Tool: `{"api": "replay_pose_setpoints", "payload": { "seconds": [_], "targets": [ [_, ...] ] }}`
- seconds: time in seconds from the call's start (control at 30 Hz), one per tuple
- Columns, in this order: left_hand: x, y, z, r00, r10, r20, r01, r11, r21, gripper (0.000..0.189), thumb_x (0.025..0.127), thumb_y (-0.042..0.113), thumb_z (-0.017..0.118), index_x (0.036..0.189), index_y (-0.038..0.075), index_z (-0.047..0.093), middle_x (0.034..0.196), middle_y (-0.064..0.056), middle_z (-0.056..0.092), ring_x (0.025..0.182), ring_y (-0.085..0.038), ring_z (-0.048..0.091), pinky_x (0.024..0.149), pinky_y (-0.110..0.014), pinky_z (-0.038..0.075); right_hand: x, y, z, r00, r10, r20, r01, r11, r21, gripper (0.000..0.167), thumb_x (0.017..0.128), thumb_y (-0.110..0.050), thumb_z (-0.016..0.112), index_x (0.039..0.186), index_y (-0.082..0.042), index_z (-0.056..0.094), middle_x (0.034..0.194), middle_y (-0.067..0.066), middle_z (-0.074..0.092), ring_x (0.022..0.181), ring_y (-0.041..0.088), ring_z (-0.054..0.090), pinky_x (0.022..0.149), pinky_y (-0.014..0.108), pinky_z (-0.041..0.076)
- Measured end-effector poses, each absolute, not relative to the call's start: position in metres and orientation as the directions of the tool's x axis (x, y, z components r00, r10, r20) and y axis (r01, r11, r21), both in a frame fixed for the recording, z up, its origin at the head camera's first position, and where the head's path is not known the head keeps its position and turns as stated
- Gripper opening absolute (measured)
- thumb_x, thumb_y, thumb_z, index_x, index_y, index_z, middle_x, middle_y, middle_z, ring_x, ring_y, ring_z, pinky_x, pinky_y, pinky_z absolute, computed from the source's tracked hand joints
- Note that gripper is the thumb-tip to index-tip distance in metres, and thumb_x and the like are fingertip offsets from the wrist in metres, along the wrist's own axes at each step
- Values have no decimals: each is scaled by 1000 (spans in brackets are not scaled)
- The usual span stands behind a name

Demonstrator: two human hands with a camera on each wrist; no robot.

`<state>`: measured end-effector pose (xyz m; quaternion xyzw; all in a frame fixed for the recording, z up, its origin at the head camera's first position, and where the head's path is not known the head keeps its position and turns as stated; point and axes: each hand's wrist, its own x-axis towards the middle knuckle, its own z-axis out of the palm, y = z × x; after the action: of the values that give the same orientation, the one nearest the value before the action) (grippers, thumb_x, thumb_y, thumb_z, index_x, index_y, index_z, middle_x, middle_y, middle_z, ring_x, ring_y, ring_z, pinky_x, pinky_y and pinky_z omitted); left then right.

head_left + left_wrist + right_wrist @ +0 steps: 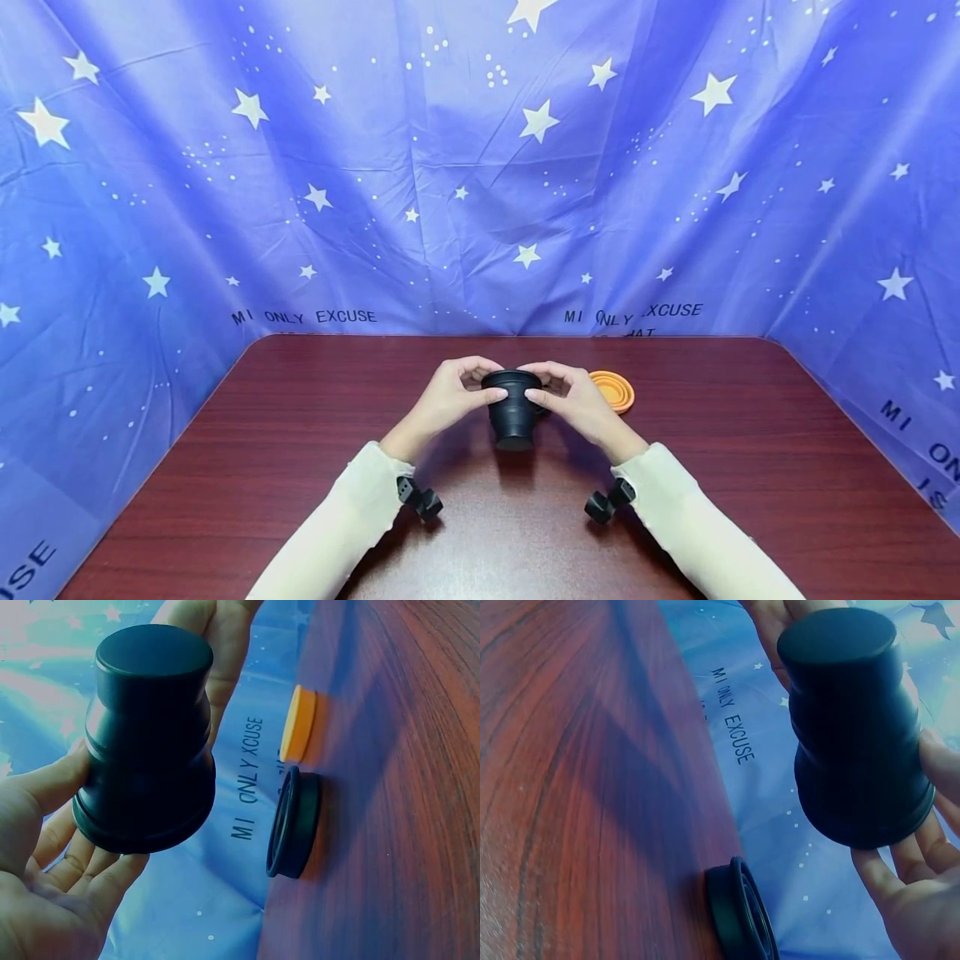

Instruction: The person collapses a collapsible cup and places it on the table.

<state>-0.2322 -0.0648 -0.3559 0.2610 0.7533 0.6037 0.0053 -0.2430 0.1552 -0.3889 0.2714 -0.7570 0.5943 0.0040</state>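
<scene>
A black collapsible cup (513, 425), drawn out into stepped rings, is held up above the table between both hands. My left hand (448, 393) grips its wide rim from the left, thumb on the near wall and fingers at the rim. From the right, my right hand (579, 402) grips the same rim in like manner. The narrow base of the cup (154, 652) faces the wrist cameras. Behind it, a second black cup (294, 825), folded flat, sits on the table; in the head view the right hand mostly hides it.
An orange cup (613, 392), folded into flat rings, lies beyond the right hand. The dark red wooden table (300, 433) runs back to a blue star-printed curtain (450, 167). Small black wrist cameras hang under both sleeves.
</scene>
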Motion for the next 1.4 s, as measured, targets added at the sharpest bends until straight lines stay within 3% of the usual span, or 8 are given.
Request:
{"api": "replay_pose_setpoints", "payload": {
  "seconds": [0.17, 0.3, 0.67, 0.8, 0.9, 1.03, 1.23, 1.4],
  "targets": [
    [-228, -64, -351, -863, 391, 321, 411, 171, 895, 25, 80, -1, 71, 104, -7, 65, 91, -21, 67, 77, -19, 62, 73, -27, 52, -242, 153, -390, -859, -364, 361, -446, 185, -876, 29, 87, -8, 67, 116, -3, 64, 101, 12, 66, 94, 10, 60, 85, 26, 49],
    [-226, -64, -350, -856, 380, 350, 444, 194, 875, 23, 80, -1, 71, 102, -7, 66, 90, -21, 68, 76, -21, 62, 71, -27, 52, -238, 149, -386, -859, -331, 391, -468, 197, -862, 28, 86, -1, 66, 113, 1, 65, 100, 14, 66, 91, 8, 59, 84, 21, 49],
    [-224, -60, -354, -821, 312, 477, 559, 269, 785, 21, 81, 3, 72, 101, -2, 70, 92, -14, 71, 77, -20, 63, 71, -30, 53, -220, 140, -371, -785, -258, 563, -615, 214, -759, 25, 83, 8, 64, 108, 9, 65, 97, 20, 65, 86, 8, 58, 78, 18, 50],
    [-231, -61, -361, -814, 347, 465, 542, 168, 824, 23, 87, 5, 66, 108, -3, 67, 99, -16, 70, 86, -17, 65, 77, -33, 53, -220, 139, -372, -748, -213, 629, -663, 193, -723, 25, 82, 12, 64, 107, 11, 65, 98, 23, 65, 89, 6, 59, 79, 14, 49],
    [-240, -62, -371, -820, 397, 413, 465, 42, 884, 30, 91, 2, 59, 120, -5, 60, 110, -20, 66, 96, -13, 62, 83, -29, 50, -221, 139, -373, -720, -166, 674, -694, 172, -699, 24, 81, 14, 64, 104, 13, 65, 98, 25, 65, 88, 5, 58, 77, 14, 48],
    [-248, -63, -382, -815, 428, 389, 410, -48, 911, 37, 91, 1, 57, 128, -4, 54, 116, -22, 62, 97, -11, 60, 81, -23, 48, -223, 138, -372, -693, -119, 711, -721, 150, -677, 23, 79, 17, 63, 103, 16, 64, 97, 29, 63, 88, 4, 57, 75, 14, 47],
    [-249, -60, -384, -807, 393, 440, 473, -14, 881, 34, 89, -1, 60, 123, -3, 57, 104, -22, 65, 89, -13, 61, 73, -20, 48, -222, 137, -370, -684, -98, 723, -728, 154, -668, 24, 79, 18, 62, 102, 16, 64, 98, 29, 64, 90, 3, 58, 77, 14, 47],
    [-238, -57, -373, -824, 343, 451, 495, 49, 867, 28, 88, -2, 62, 116, -7, 60, 99, -23, 66, 85, -9, 61, 70, -19, 49, -220, 135, -370, -731, -104, 675, -682, 164, -713, 22, 82, 15, 61, 104, 17, 63, 96, 28, 64, 86, 0, 59, 75, 13, 48]
  ]
}}
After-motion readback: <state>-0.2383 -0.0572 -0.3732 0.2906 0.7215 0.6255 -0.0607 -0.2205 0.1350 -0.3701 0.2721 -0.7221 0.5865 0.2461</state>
